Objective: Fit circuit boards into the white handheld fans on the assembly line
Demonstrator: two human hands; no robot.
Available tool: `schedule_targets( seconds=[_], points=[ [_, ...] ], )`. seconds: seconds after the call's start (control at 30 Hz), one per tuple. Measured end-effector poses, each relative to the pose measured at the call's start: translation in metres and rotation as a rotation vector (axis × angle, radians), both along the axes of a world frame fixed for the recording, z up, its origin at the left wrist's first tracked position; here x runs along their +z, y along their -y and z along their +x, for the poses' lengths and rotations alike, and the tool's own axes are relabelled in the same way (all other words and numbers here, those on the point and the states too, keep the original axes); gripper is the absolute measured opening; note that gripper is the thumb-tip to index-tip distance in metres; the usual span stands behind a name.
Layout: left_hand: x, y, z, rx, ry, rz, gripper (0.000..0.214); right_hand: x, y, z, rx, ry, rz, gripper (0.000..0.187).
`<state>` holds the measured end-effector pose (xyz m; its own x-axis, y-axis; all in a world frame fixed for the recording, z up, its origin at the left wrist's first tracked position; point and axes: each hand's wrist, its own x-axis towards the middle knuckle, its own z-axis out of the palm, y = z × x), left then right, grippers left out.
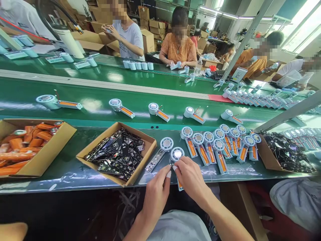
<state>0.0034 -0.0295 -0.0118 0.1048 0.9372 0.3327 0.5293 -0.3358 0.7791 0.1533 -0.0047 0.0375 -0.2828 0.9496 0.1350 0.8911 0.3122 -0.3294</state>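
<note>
A light-blue handheld fan (177, 154) with a round grille lies at the bench's front edge, its handle mostly hidden under my right hand (190, 175). The orange battery end of that handle peeks out below. My left hand (156, 189) is closed in a pinch just left of the fan's neck. Fingertips of both hands meet there around a tiny dark piece, too small to name. Touching distance away, a second fan (167, 144) lies with a circuit board (154, 160) along its handle. Left of it stands a cardboard tray (125, 180) of black circuit boards (120, 154).
More fans with orange batteries (198, 139) cluster to the right, beside another box of boards (283, 150). Far left is a box of orange batteries (27, 144). Behind runs a green conveyor (100, 122) carrying spaced fans. Co-workers (179, 47) sit across; a slanted post (288, 110) crosses right.
</note>
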Motion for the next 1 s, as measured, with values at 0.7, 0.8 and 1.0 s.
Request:
schedule_targets(
  seconds=[0.7, 0.8, 1.0],
  points=[
    [0.032, -0.035, -0.029, -0.256, 0.180, -0.391, 0.029, -0.014, -0.022, 0.026, 0.302, -0.469, -0.069, 0.018],
    [0.034, -0.034, -0.026, -0.235, 0.198, -0.364, 0.028, -0.011, -0.018, 0.023, 0.222, -0.472, -0.062, 0.018],
    [0.042, -0.019, -0.016, -0.225, 0.369, -0.536, 0.039, 0.005, -0.006, 0.026, -0.065, -0.774, -0.454, 0.025]
  ],
)
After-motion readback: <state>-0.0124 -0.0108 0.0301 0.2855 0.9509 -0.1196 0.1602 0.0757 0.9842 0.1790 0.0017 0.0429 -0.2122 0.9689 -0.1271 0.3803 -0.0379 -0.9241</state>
